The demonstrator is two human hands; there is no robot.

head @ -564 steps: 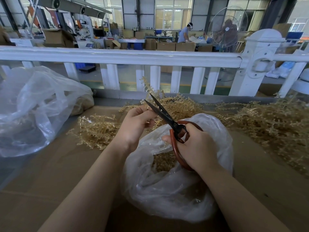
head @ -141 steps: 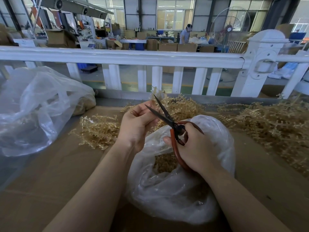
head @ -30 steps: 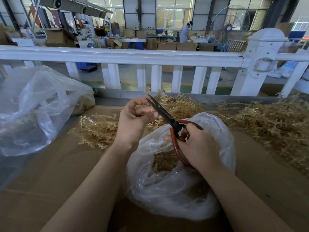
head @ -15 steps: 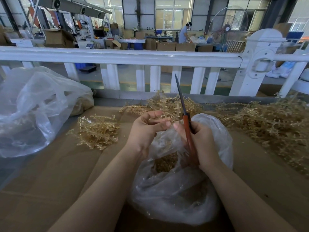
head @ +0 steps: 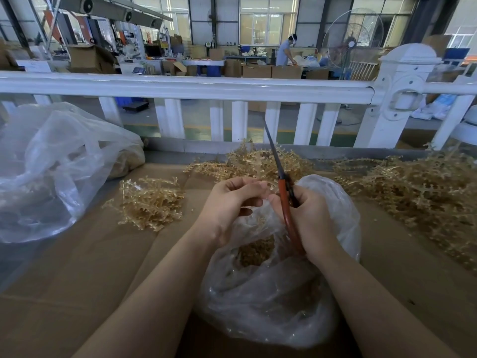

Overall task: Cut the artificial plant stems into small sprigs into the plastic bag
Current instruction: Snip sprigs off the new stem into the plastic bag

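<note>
My right hand [head: 307, 218] grips red-handled scissors [head: 282, 188], blades together and pointing up toward the railing. My left hand [head: 233, 200] is beside it over the mouth of a clear plastic bag [head: 273, 301], fingers curled and pinching at the bag's rim or a small sprig; which one I cannot tell. Cut tan sprigs [head: 254, 250] lie inside the bag. Uncut tan plant stems lie in a small pile [head: 151, 202] to the left, a pile [head: 255, 164] behind my hands, and a large heap [head: 423, 195] on the right.
The work surface is brown cardboard [head: 90, 267]. A big crumpled clear bag [head: 51, 169] with some tan pieces sits at the far left. A white railing [head: 206, 86] runs along the table's far edge. A person works at a distant bench.
The scissors have swung from open and angled left to closed and upright. My left hand has come down to the bag's mouth, close against my right hand.
</note>
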